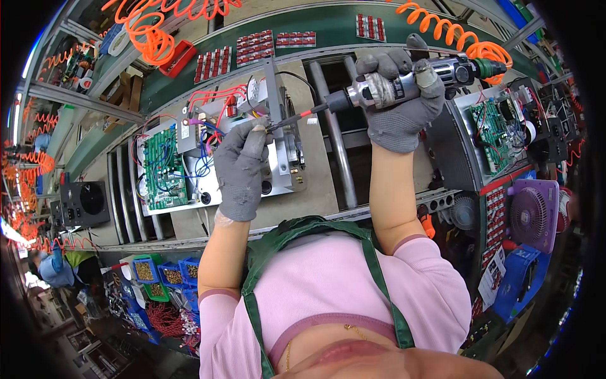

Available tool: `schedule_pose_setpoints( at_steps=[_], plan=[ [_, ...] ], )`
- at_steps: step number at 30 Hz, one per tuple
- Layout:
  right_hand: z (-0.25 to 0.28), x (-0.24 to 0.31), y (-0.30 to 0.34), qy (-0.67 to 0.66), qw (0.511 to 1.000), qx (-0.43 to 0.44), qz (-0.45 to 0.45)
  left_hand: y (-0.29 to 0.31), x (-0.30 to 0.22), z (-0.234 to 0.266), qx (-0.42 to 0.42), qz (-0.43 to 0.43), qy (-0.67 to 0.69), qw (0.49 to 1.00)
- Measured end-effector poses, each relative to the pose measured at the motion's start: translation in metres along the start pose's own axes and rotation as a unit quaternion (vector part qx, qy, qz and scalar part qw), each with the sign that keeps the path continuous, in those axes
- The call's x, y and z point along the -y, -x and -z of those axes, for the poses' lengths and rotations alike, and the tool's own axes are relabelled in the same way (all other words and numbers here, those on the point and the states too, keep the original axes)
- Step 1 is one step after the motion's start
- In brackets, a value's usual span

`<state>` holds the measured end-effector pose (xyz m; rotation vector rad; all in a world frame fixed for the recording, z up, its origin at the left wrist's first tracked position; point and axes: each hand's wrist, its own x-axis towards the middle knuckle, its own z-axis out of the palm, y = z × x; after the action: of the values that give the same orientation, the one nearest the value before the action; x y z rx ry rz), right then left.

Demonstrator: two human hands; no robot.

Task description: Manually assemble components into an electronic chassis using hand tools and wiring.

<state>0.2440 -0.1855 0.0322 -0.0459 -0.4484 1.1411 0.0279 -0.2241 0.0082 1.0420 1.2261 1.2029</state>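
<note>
My gloved right hand (407, 95) is wrapped round a silver power screwdriver (454, 71) held level, its long bit (304, 116) reaching left. At the bit's tip, the thumb and forefinger of my gloved left hand (242, 167) are pinched together. Whatever sits between those fingertips is too small to make out. Both hands are over a white metal chassis (243, 194), beside an upright grey metal bracket (281, 155). The chassis carries a green circuit board (165, 165) on its left side, with blue wires (201, 163) and red wires (211, 95) around it.
Metal rollers (338, 136) run under the work. A second unit with a circuit board (491, 136) stands at right. Orange coiled hoses (148, 41) hang above; red-and-white part packs (254, 47) lie behind. Blue bins (170, 275) and a purple fan (531, 213) flank me.
</note>
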Motion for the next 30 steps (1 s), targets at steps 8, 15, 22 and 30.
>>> schedule_pose_setpoints(
  at_steps=[8,15,22,30],
  plan=[
    [0.049,0.012,-0.034,-0.062,0.995,-0.043,0.058,-0.022,-0.073,0.095,-0.174,-0.2,-0.059,0.962],
    [0.063,-0.03,-0.049,-0.142,0.97,-0.184,0.074,-0.136,-0.071,0.107,0.147,-0.067,-0.435,0.886],
    [0.067,-0.071,-0.06,-0.255,0.951,-0.148,0.096,-0.193,-0.028,0.048,0.377,-0.045,-0.621,0.686],
    [0.058,-0.086,-0.058,-0.249,0.927,-0.231,0.16,-0.149,-0.019,0.024,0.294,-0.16,-0.559,0.758]
  ],
)
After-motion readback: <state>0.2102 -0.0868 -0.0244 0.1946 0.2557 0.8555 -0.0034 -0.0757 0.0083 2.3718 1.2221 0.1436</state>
